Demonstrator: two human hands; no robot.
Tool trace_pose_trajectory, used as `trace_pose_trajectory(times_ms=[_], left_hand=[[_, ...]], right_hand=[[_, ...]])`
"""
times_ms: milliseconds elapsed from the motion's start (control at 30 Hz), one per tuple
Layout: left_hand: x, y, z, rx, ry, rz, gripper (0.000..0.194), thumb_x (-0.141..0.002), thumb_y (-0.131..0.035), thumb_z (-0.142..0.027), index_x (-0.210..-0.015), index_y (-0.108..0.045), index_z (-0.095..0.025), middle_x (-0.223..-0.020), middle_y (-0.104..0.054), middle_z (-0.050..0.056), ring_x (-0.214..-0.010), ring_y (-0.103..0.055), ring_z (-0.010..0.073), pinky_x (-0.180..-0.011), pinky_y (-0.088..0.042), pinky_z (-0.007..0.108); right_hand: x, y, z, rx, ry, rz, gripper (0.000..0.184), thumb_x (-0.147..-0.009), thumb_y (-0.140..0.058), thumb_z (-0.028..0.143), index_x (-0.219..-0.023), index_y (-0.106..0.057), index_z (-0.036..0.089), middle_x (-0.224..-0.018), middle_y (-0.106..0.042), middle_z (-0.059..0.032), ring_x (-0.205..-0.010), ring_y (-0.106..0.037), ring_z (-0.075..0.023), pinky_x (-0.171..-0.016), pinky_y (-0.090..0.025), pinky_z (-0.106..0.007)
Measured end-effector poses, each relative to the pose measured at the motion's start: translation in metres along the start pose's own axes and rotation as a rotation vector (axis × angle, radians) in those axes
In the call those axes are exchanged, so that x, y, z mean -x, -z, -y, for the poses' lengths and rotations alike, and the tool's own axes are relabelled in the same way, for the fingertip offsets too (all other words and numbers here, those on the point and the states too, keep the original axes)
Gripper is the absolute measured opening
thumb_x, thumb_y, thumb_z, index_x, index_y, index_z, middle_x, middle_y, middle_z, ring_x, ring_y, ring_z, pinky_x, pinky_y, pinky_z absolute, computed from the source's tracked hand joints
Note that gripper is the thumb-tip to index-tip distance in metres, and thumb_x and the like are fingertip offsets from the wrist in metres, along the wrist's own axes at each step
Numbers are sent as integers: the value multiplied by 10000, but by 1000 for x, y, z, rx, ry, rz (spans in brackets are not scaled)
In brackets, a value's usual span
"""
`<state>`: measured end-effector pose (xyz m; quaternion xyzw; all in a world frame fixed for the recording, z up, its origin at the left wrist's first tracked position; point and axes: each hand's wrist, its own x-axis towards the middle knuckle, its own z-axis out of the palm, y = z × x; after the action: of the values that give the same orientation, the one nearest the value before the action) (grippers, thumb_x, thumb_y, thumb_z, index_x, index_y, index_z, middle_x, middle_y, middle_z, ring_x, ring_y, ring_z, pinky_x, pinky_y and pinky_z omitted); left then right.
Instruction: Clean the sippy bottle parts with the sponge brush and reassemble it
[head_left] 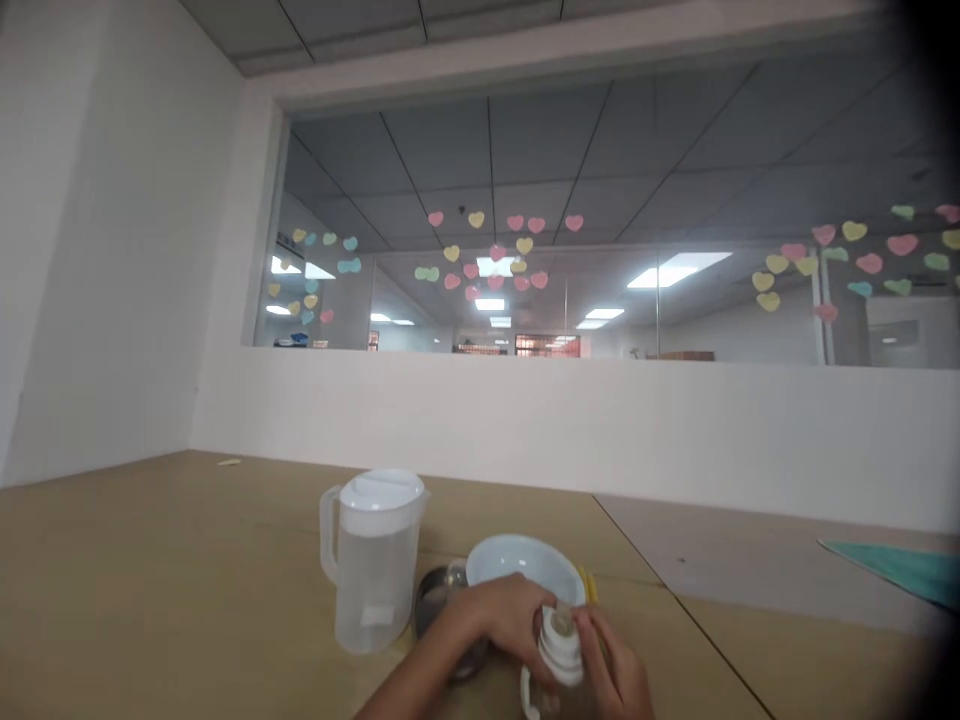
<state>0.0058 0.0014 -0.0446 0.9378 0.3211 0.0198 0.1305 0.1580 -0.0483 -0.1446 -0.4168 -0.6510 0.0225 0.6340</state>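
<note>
At the front edge of the view, a bottle (562, 652) with a white ringed collar, a translucent top and a white handle at its side stands between my two hands. My left hand (516, 622) reaches in from the left, its fingers curled round the collar. On the other side, my right hand (616, 668) has its fingers bent against the bottle near its top. The lower part of the bottle is cut off by the frame. Just behind the hands sits a pale blue bowl (517, 552). A round metal container (429, 600) is partly hidden by my left forearm.
A clear plastic pitcher (375, 585) with a white lid stands left of the metal container. Yellow sticks (590, 584) show beside the bowl. A green sheet (900, 568) lies at the far right of the table (187, 590). A wall with a window closes the back.
</note>
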Motion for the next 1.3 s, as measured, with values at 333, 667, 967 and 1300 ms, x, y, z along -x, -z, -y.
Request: trace_pose_trajectory(times_ms=[333,667,967,1300], left_hand=[[6,10,-6,143,-36,70,436,-527,-725,-462,-843,-615,-183,-670,-572,-48,-596,-497,102,-536,-348,194],[5,9,-6,75,-42,40,328,-572,-658,-318,-862,-609,-172,-711,-587,-29,-617,-483,101,-518,-336,194],[6,7,-4,194,-24,86,414,-568,-694,-378,-921,-625,-174,-799,-645,-17,-634,-534,108,-555,-384,193],[8,7,-8,201,38,80,394,-572,-693,-380,-897,-623,-169,-729,-619,-18,-585,-523,101,-526,-410,194]], right_hand=[[-6,13,15,107,203,-136,231,-892,-373,225,-772,-565,179,-767,-581,-43,-735,-547,-149,-672,-434,-270],[0,7,39,173,666,13,159,-776,-458,102,-826,-579,192,-754,-624,-44,-721,-593,-173,-730,-502,-380],[-1,4,21,142,416,-333,179,-821,-460,105,-954,-548,186,-827,-639,-80,-796,-630,-182,-671,-543,-332],[4,2,18,62,378,-285,198,-833,-460,178,-1018,-526,200,-872,-635,-71,-828,-633,-203,-695,-543,-369]])
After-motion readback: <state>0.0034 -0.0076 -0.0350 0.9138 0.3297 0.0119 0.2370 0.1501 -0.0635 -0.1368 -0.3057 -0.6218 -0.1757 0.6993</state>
